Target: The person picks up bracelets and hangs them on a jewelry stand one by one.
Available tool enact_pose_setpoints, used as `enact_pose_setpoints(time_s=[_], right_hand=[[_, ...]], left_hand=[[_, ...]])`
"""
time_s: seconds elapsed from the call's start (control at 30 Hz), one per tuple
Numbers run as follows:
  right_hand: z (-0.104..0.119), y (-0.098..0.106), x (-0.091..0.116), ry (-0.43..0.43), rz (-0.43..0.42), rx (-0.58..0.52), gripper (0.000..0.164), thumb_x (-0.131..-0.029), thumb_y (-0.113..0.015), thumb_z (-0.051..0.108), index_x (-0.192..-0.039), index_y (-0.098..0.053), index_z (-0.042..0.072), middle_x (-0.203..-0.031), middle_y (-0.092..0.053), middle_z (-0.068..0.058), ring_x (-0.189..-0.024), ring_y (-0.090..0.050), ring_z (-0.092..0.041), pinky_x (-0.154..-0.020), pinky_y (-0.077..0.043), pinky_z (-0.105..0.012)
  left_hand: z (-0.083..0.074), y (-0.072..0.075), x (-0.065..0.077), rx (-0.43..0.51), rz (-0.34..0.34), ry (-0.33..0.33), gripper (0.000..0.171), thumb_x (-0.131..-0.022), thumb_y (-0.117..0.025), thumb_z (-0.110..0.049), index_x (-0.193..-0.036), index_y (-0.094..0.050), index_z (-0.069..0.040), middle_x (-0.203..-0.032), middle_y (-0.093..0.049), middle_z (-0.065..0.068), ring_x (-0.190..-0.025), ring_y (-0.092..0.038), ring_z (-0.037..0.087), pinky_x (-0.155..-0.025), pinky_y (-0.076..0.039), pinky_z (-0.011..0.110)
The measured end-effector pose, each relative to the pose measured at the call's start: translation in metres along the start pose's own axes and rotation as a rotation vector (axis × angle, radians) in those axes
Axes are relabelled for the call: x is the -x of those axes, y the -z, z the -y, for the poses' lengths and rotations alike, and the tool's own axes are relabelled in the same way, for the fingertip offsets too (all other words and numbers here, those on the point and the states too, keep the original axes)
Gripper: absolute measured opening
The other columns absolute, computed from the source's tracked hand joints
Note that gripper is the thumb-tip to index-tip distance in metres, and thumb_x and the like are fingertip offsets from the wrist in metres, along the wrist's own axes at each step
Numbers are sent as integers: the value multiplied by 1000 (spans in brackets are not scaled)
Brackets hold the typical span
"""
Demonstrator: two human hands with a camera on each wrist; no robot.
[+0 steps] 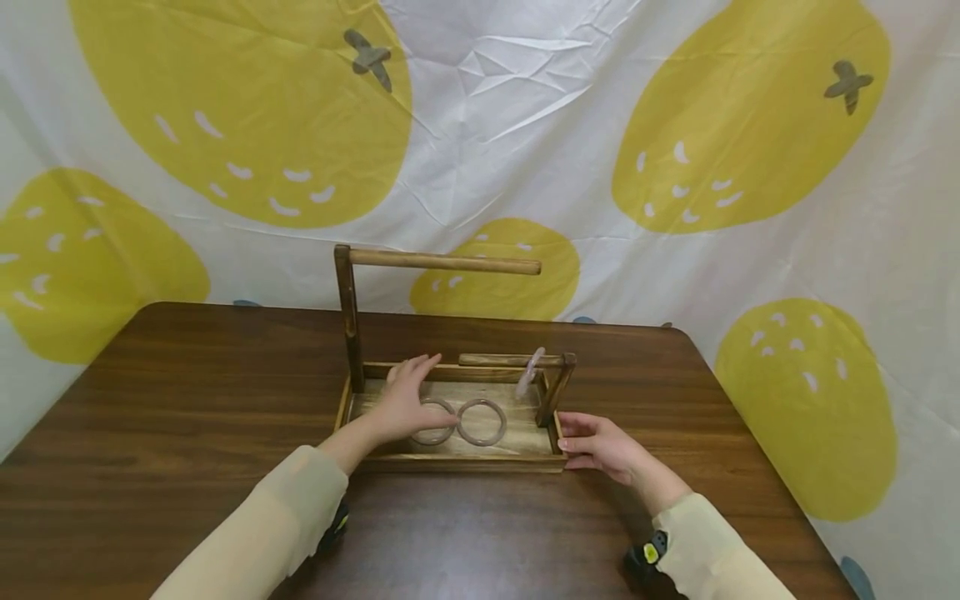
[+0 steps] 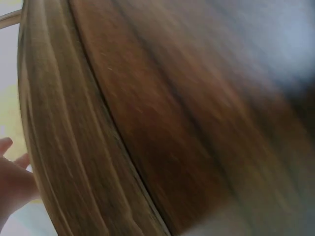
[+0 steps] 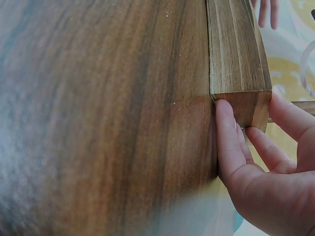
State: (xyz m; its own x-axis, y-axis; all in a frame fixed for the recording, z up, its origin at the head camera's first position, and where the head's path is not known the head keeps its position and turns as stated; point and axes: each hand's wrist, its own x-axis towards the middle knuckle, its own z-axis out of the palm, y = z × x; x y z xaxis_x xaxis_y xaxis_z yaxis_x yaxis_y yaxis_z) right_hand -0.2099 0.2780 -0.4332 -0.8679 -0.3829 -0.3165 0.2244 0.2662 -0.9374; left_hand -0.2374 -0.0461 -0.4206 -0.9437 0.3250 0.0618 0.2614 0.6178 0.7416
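Spreading its fingers wide, the left hand (image 1: 402, 402) reaches over two pale translucent rings (image 1: 482, 444) lying side by side in a brown rectangular wooden tray (image 1: 465, 464) (whether the thumb touches one, I cannot tell). The right hand (image 1: 606, 447) grips the tray's right end. A third pale translucent ring (image 1: 523, 384) hangs on the low round wooden rod (image 1: 487, 360), beneath the longer upper wooden rod (image 1: 450, 262). Everything stands on a dark brown wood-grain table (image 1: 187, 400).
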Motion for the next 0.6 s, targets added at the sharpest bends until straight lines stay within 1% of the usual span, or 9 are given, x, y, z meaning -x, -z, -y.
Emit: enact_pose_setpoints(time_s=[0.1, 0.23, 0.37, 0.53, 0.6], right_hand=[[1, 0, 1, 4, -3, -2, 65, -92, -54, 4, -143, -18, -13, -136, -32, -35, -95, -57, -9, -80, -55, -33], [1, 0, 1, 2, -5, -3, 65, -92, -54, 4, -143, -17, -13, -137, -32, -35, -95, -56, -9, -80, -55, -32], [0, 0, 1, 2, -4, -1, 65, -92, -54, 4, -144, -18, -13, -137, -31, -36, -96, -56, -9, -80, -55, -33], [0, -1, 1, 2, -7, -2, 65, -92, -53, 4, -143, -18, -13, -137, -30, -36, -96, -56, -9, -80, -55, -32], [0, -1, 0, 3, -7, -1, 64, -92, -53, 4, -143, -18, -13, -137, -31, -36, -96, -56, -9, -80, -54, -32]], left_hand=[[4, 1, 4, -124, 21, -44, 98, -69, -80, -39, -148, -29, -11, -153, -23, 18, -140, -11, 47, -107, -16, 68], [7, 1, 9, -266, 45, -105, 96, -70, -78, -45, -147, -31, -12, -154, -23, 17, -140, -12, 47, -107, -11, 69], [11, -1, 12, -351, 64, -142, 94, -71, -76, -48, -147, -32, -12, -154, -23, 16, -140, -13, 47, -107, -12, 69], [13, -3, 13, -419, 96, -137, 93, -71, -75, -50, -146, -34, -14, -154, -25, 14, -141, -13, 44, -108, -13, 68], [12, -4, 13, -438, 113, -127, 91, -72, -74, -52, -145, -36, -14, -154, -26, 12, -142, -13, 42, -108, -12, 68]])
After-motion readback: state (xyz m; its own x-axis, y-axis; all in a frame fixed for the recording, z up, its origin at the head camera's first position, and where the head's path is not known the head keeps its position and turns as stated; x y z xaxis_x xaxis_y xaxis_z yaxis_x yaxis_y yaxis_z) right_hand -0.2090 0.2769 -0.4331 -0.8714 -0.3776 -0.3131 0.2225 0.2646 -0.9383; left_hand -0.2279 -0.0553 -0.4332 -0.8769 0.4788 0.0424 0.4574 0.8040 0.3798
